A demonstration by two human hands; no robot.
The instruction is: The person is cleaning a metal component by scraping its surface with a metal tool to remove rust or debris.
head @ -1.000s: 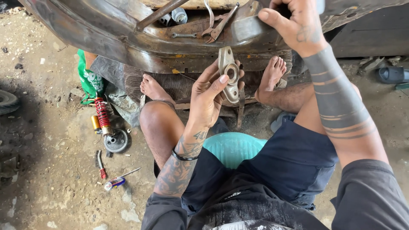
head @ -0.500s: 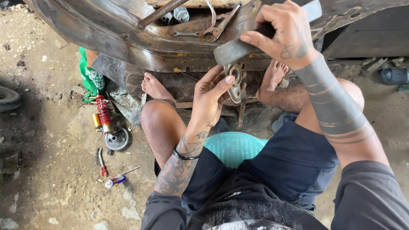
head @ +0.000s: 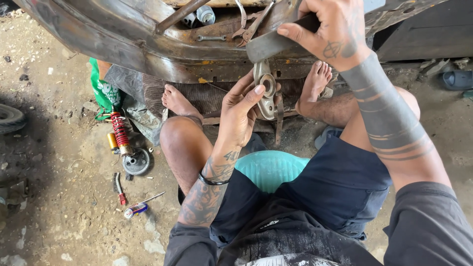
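Left hand (head: 241, 116) pinches metal bracket (head: 266, 91), long axis upright. Right hand (head: 331, 30) grips flat bar (head: 276, 43) directly above, its end touching the bracket top.

Bare dirt floor (head: 64, 216), dusty and pale, strewn with small stones and white flecks. A tyre (head: 10, 118) edges in at the left, in shade. A red spring shock (head: 119, 130) lies near a round metal disc (head: 136, 161), with a screwdriver (head: 119, 189) and a small spray can (head: 135, 209) close by. Daylight falls soft from the right; a dark board wall (head: 423, 34) stands at the upper right
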